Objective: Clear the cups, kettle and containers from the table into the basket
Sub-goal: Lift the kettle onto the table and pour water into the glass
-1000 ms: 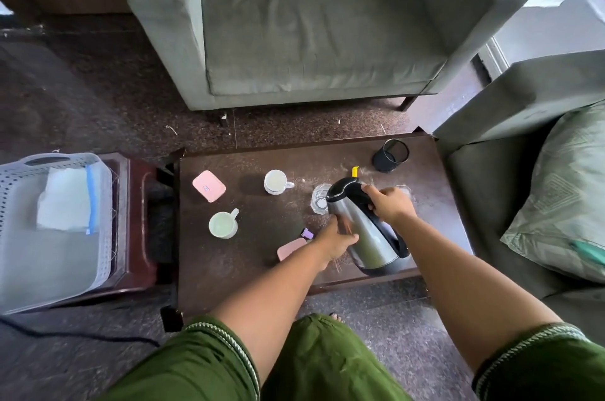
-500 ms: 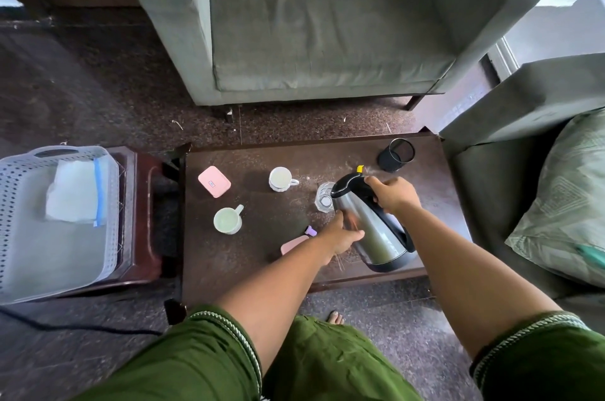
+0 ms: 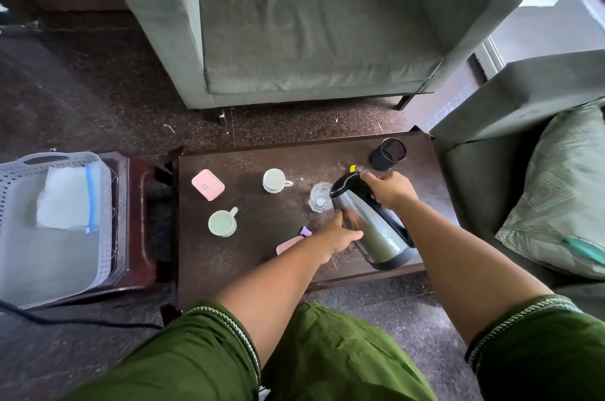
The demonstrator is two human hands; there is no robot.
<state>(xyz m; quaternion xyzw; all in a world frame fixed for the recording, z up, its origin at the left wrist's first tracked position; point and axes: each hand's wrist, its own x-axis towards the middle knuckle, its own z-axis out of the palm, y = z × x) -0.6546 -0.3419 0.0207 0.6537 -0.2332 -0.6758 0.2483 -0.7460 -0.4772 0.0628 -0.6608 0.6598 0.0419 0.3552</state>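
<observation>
The kettle, gripped by right hand and steadied by left hand, is only starting out (cups and containers remain on the table, the basket holding only a bag).

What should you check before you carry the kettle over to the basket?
1. Right hand grips the kettle by its black handle: ok.
2. Left hand steadies the kettle's steel body: ok.
3. Kettle lid shut: looks ok.
4. Water inside the kettle: cannot tell.
5. Way to the basket: not ok, since the glass, white cup and green cup stand on the table in between, so lift high.
6. Room in the basket beside the white packet: ok.
</observation>
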